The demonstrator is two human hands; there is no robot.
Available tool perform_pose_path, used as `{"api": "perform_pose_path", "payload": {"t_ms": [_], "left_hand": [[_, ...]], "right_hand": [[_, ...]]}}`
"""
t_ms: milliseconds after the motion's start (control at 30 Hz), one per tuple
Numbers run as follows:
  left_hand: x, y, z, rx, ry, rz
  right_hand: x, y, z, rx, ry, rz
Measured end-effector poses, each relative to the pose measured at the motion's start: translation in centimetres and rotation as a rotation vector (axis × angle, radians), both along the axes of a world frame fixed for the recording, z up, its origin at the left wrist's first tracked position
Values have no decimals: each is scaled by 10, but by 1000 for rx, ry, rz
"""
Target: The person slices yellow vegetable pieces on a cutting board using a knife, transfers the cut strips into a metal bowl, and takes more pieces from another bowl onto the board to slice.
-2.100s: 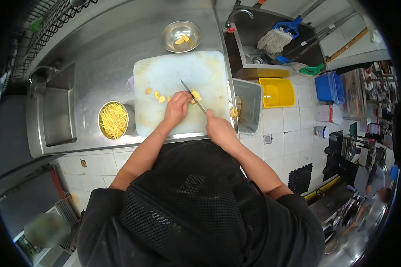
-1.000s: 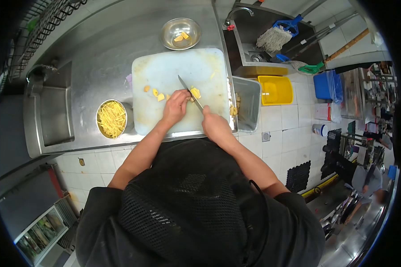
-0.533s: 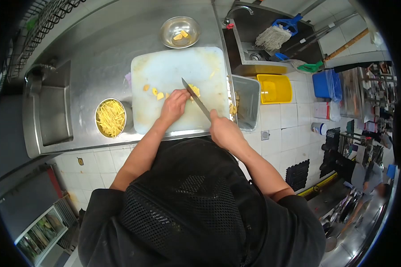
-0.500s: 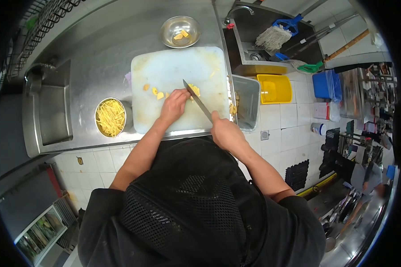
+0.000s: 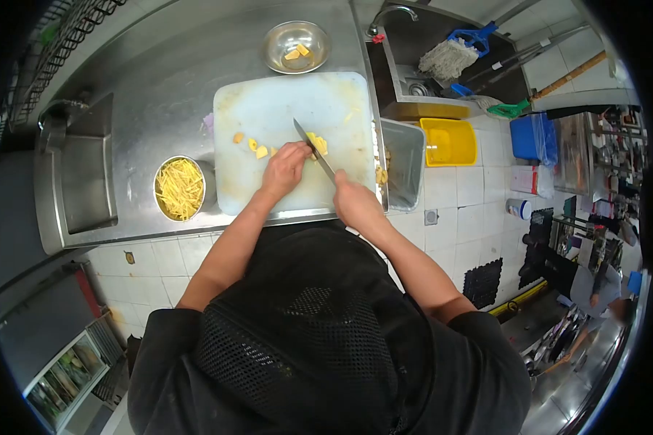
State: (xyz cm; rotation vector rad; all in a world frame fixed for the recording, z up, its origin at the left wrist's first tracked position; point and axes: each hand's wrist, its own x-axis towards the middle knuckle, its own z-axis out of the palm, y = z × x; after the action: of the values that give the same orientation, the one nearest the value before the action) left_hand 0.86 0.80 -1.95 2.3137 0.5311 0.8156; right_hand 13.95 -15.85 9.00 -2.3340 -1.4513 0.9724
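Note:
On the white cutting board, my right hand is wrapped round the handle of a knife, whose blade points up and to the left. My left hand has its fingers bent and pressed together against the left side of the blade; what is under the fingertips is hidden. Cut yellow pieces lie just right of the blade. Several more chunks are in a row left of my left hand. A metal container left of the board holds thin yellow strips.
A metal bowl with a few yellow pieces stands behind the board. To the right are a grey bin, a yellow tub and a sink with a mop. Another sink is at the left. Another person is at the far right.
My right hand and the knife have moved up and left, after reaching lower right half a second ago. My left hand stays at the blade. The view has shifted slightly.

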Motion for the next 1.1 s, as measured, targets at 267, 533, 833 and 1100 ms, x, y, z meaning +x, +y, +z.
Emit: {"api": "perform_pose_path", "payload": {"t_ms": [267, 533, 833, 1100], "left_hand": [[-1, -3, -1, 3, -16, 13], [-4, -1, 3, 93, -28, -33], [-3, 11, 8, 177, -13, -117], [-4, 14, 12, 172, 35, -181]], "right_hand": [[0, 30, -25, 72, -33, -37], [0, 33, -16, -9, -53, -6], [0, 26, -16, 73, -45, 16], [3, -21, 41, -81, 1, 50]]}}
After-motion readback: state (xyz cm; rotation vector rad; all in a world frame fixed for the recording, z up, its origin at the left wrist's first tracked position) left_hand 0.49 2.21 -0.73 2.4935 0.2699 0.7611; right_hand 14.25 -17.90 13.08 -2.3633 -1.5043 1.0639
